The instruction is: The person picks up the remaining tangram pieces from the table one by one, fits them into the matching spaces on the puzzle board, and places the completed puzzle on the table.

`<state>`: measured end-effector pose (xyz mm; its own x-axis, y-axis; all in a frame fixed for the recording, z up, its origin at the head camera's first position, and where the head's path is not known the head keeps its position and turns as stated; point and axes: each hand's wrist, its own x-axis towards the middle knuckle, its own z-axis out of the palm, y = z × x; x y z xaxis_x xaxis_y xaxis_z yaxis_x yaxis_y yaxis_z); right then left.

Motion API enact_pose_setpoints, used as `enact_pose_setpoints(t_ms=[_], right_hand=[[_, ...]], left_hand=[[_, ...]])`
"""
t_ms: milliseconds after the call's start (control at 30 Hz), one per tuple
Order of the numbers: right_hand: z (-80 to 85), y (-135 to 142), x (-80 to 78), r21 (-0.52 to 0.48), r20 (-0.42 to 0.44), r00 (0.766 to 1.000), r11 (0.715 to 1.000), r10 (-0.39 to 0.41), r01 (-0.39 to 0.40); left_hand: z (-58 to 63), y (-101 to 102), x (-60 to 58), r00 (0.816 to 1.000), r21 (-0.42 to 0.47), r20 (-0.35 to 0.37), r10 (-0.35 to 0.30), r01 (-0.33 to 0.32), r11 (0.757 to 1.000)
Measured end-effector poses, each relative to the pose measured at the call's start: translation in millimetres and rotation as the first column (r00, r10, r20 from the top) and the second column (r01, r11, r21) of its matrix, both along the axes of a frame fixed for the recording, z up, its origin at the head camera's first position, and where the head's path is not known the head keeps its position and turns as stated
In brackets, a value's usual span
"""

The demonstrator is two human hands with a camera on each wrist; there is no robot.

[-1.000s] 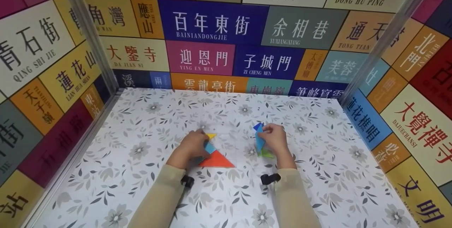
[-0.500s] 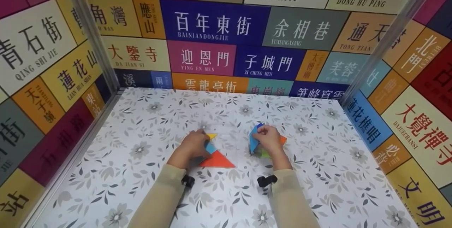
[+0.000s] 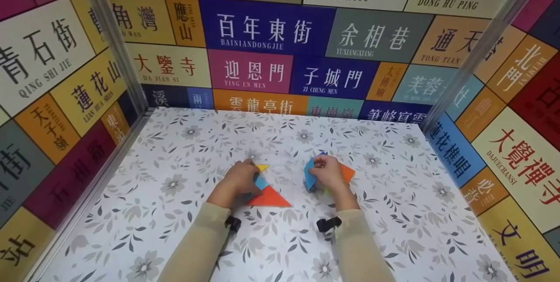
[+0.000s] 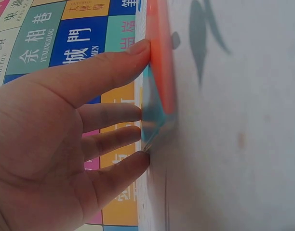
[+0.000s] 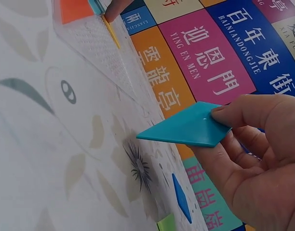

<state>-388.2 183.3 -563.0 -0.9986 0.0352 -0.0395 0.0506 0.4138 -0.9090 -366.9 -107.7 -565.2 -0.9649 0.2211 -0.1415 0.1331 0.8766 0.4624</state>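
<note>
My right hand (image 3: 330, 175) pinches a light-blue tangram piece (image 5: 191, 126) between thumb and fingers, raised off the table and tilted. My left hand (image 3: 236, 181) rests on the tangram pieces at the left, its fairly straight fingertips touching them. Around it show an orange-red triangle (image 3: 268, 198), a light-blue piece (image 3: 261, 182) and a yellow tip (image 3: 262, 167); the hand hides the rest. In the left wrist view the thumb touches the orange-red triangle (image 4: 159, 53). Near my right hand lie an orange piece (image 3: 348, 172), a green piece (image 5: 167, 223) and a dark-blue piece (image 5: 181, 197).
A clear plastic tray (image 5: 133, 91) lies under the left-hand pieces. Floral white cloth covers the table (image 3: 210, 247). Panels printed with characters (image 3: 262, 28) stand at the back and both sides, joined by metal corner posts (image 3: 116, 54).
My right hand has moved left, carrying the light-blue piece toward the left-hand pieces. The orange piece behind it has come into sight. My left hand has stayed in place.
</note>
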Motion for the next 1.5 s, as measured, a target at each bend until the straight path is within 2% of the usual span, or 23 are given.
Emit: enact_pose_setpoints(t_ms=[133, 333, 533, 633, 733, 900, 967, 1200, 1333, 1500], right_hand=[[2.4, -6, 5.5, 0.021, 0.006, 0.999, 0.999, 0.041, -0.041], [3.4, -22, 11.6, 0.079, -0.056, 0.981, 0.980, 0.187, -0.182], [13.9, -32, 16.4, 0.132, -0.022, 0.977, 0.970, 0.211, -0.206], [15.3, -33, 16.4, 0.165, -0.084, 0.970, 0.963, 0.230, -0.214], [15.2, -32, 17.0, 0.209, -0.170, 0.949, 0.951, 0.265, -0.228], [15.7, -32, 21.4, 0.262, -0.258, 0.908, 0.928, 0.331, -0.265], [15.1, -32, 23.4, 0.275, -0.271, 0.903, 0.926, 0.334, -0.260], [5.6, -29, 25.5, 0.231, -0.281, 0.923, 0.952, 0.263, -0.201], [0.5, -27, 24.0, 0.247, -0.298, 0.917, 0.949, 0.266, -0.195], [-1.0, -28, 24.3, 0.207, -0.321, 0.915, 0.961, 0.245, -0.185]], left_hand=[[-2.3, -1, 1.6, 1.000, 0.008, -0.005, -0.025, 0.025, 1.000], [-5.1, -4, 1.0, 1.000, 0.000, -0.016, -0.026, 0.026, 1.000], [-2.0, -6, 0.3, 1.000, -0.006, -0.006, -0.014, 0.014, 1.000], [-0.5, -7, -0.6, 0.999, -0.023, -0.038, -0.038, 0.037, 0.999], [0.2, -6, -1.9, 0.997, -0.028, -0.060, -0.054, 0.052, 0.998], [0.6, -4, -2.1, 0.999, -0.016, -0.027, -0.032, 0.032, 0.999], [1.0, -3, -1.8, 1.000, -0.017, -0.015, -0.026, 0.026, 1.000], [0.2, -2, -1.3, 0.999, -0.028, -0.027, -0.033, 0.032, 0.999], [0.2, -2, -1.1, 0.999, -0.002, -0.019, -0.035, 0.035, 0.999], [-1.4, -4, -2.3, 0.999, -0.007, -0.023, -0.035, 0.035, 0.999]])
